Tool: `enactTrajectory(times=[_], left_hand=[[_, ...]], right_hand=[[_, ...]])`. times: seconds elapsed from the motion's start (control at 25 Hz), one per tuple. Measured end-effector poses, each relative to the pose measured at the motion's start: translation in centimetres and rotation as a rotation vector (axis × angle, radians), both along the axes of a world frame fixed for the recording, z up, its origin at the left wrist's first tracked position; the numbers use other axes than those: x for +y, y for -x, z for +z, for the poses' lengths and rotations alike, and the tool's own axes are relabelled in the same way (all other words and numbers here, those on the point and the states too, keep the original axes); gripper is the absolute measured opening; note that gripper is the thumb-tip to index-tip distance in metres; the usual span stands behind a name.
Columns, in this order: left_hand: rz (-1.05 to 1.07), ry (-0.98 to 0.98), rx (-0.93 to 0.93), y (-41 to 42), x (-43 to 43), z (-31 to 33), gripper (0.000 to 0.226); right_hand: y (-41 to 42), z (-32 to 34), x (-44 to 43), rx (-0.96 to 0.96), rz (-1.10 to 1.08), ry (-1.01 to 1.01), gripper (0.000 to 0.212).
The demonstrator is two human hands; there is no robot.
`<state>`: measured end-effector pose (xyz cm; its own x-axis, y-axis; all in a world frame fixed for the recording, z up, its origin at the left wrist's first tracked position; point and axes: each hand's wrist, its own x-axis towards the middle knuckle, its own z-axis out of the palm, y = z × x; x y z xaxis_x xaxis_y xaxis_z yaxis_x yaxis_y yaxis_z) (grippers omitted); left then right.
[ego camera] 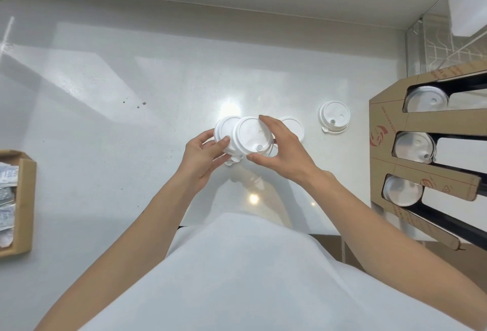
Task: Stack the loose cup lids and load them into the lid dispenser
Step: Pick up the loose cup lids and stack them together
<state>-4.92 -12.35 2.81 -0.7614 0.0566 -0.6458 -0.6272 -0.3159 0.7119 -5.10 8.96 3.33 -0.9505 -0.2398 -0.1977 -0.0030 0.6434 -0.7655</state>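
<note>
Both hands pinch lids at the middle of the glossy white counter [131, 80]: the right hand [283, 150] clasps a round white plastic cup lid [250, 134] by its rim, forefinger at its twelve o'clock edge and thumb at its six, while the left hand [204, 158] closes thumb and fingers on a second white lid [224, 126] that sits partly under the first, offset toward nine o'clock. I judge the two are being nested, the right-hand lid needing to slide toward nine to sit square. Another plain white lid [293, 126] lies on the counter just beyond the right hand at three o'clock, partly hidden by it, and a lone white lid with a sip hole [334, 116] rests further out at two o'clock, apart from the rest. The right hand is nearer to both. Further still at three o'clock stands the brown cardboard lid dispenser [387, 125], its slotted channels already showing lids. At nine o'clock a small cardboard box of packets [25, 199] sits by the edge.
</note>
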Motion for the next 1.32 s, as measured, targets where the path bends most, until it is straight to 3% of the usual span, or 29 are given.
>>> enactTrajectory(times=[0.52,0.72,1.0,1.2,1.32], left_hand=[[-0.090,-0.093,0.042,-0.7,0.9,1.9,0.024],[-0.063,-0.026,0.069,-0.8,0.6,1.8,0.038],[-0.078,-0.027,0.072,-0.7,0.2,1.7,0.025],[-0.078,0.000,0.073,-0.7,0.3,1.6,0.034],[-0.068,0.021,0.092,-0.6,0.3,1.6,0.025]], right_hand=[[-0.4,1.2,-0.6,-0.178,-0.142,0.264,0.087],[-0.8,1.4,-1.2,-0.124,-0.131,0.230,0.085],[-0.2,1.3,-0.7,-0.192,-0.340,0.492,0.034],[-0.1,1.4,-0.7,-0.183,-0.413,0.497,0.030],[0.0,1.4,-0.8,-0.186,-0.419,0.514,0.030]])
